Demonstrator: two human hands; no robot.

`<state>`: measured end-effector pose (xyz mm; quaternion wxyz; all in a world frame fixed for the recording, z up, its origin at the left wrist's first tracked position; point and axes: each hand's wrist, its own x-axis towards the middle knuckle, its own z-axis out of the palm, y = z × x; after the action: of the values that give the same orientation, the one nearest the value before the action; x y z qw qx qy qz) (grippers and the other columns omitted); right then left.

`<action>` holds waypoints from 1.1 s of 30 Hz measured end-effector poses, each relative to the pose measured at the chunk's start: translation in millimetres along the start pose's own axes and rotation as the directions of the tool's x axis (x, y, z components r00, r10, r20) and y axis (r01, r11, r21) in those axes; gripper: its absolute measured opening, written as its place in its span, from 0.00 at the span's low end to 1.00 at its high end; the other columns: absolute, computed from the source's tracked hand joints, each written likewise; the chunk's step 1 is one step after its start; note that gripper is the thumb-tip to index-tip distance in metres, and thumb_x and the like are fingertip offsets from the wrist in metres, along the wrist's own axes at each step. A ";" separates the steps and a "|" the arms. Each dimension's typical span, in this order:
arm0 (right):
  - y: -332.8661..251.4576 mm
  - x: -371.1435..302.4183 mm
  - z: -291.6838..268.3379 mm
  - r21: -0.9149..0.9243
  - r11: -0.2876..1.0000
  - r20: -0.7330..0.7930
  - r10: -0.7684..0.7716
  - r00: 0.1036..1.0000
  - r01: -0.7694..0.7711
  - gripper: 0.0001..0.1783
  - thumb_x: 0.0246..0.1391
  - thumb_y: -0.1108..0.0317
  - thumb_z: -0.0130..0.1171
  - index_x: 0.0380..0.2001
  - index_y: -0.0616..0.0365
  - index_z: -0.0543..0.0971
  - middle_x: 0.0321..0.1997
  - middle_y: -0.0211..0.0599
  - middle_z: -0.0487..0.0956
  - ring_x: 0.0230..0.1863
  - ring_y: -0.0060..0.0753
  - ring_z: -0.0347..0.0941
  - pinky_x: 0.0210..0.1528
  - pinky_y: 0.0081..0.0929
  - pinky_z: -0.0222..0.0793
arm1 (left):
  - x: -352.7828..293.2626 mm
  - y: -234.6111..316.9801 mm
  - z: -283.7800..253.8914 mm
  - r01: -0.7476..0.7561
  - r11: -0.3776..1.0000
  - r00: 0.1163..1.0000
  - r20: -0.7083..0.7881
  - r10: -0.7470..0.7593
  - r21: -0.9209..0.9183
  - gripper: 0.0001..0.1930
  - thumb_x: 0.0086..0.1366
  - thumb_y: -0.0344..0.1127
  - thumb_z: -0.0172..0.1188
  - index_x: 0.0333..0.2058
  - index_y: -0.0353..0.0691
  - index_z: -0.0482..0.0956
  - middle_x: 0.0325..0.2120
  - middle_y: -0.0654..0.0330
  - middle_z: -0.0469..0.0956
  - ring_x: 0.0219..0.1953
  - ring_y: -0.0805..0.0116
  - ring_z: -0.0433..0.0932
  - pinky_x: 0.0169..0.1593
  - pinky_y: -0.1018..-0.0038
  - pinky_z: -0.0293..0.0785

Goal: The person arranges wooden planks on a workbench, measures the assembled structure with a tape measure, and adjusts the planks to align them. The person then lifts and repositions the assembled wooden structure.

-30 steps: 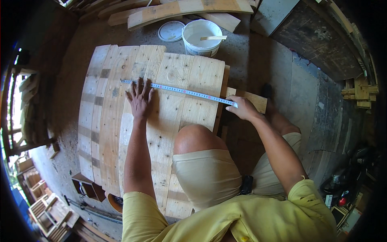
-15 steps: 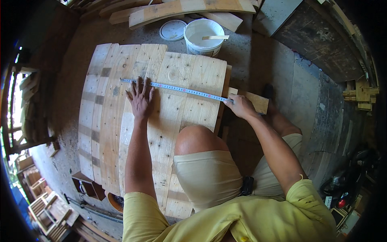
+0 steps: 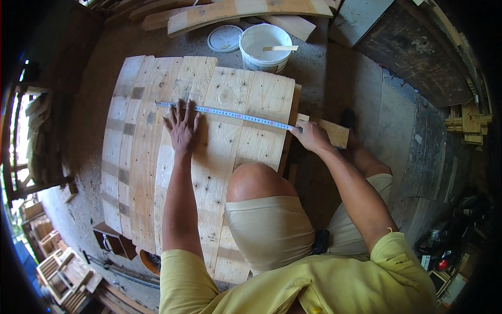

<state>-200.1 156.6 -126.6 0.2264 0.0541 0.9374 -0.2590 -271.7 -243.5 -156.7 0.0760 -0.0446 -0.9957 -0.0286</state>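
A wooden panel (image 3: 209, 162) spans the left and middle. On it, the person's left hand (image 3: 183, 134) lies spread over a blue-white tape measure (image 3: 240, 116), which runs rightward. A white bucket (image 3: 260, 63) stands beyond the far edge; the right hand (image 3: 312, 136) pinches the tape measure at the panel's right edge.

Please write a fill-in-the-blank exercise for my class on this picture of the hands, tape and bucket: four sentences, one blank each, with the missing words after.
1. The tape passes ____ the fingers of the left hand.
2. The right hand holds the tape at the ____ edge of the boards.
3. The lid lies to the ____ of the bucket.
4. The bucket's colour is ____.

Missing words: under; right; left; white.
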 end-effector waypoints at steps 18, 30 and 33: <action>2.5 2.2 -0.7 -0.020 0.999 -0.009 0.035 0.999 -0.036 0.24 0.61 0.44 0.56 0.36 0.55 0.81 0.39 0.49 0.83 0.45 0.55 0.79 0.47 0.51 0.74 | 2.8 4.5 3.2 0.003 1.000 1.000 0.002 -0.003 -0.021 0.31 0.73 0.58 0.44 0.71 0.58 0.58 0.74 0.60 0.51 0.76 0.51 0.43 0.73 0.40 0.30; -0.3 5.0 5.3 -0.051 0.997 -0.063 -0.061 0.996 0.058 0.28 0.59 0.40 0.57 0.32 0.59 0.80 0.33 0.55 0.81 0.38 0.62 0.77 0.39 0.52 0.71 | -1.8 -2.2 -0.2 0.030 0.995 0.999 -0.032 -0.033 -0.095 0.34 0.71 0.61 0.45 0.70 0.55 0.60 0.74 0.56 0.50 0.75 0.47 0.43 0.73 0.40 0.30; 2.1 7.4 4.5 -0.085 0.996 -0.032 -0.032 0.999 0.029 0.26 0.59 0.41 0.56 0.34 0.55 0.81 0.37 0.50 0.83 0.42 0.60 0.78 0.41 0.52 0.72 | -1.8 1.5 -2.7 0.036 0.987 0.998 -0.041 -0.043 -0.157 0.34 0.70 0.62 0.44 0.70 0.54 0.60 0.73 0.54 0.50 0.76 0.47 0.42 0.73 0.39 0.28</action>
<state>-204.4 156.0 -134.4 0.2088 0.0344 0.9518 -0.2219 -269.5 -242.3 -154.3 0.0939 -0.0298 -0.9891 -0.1090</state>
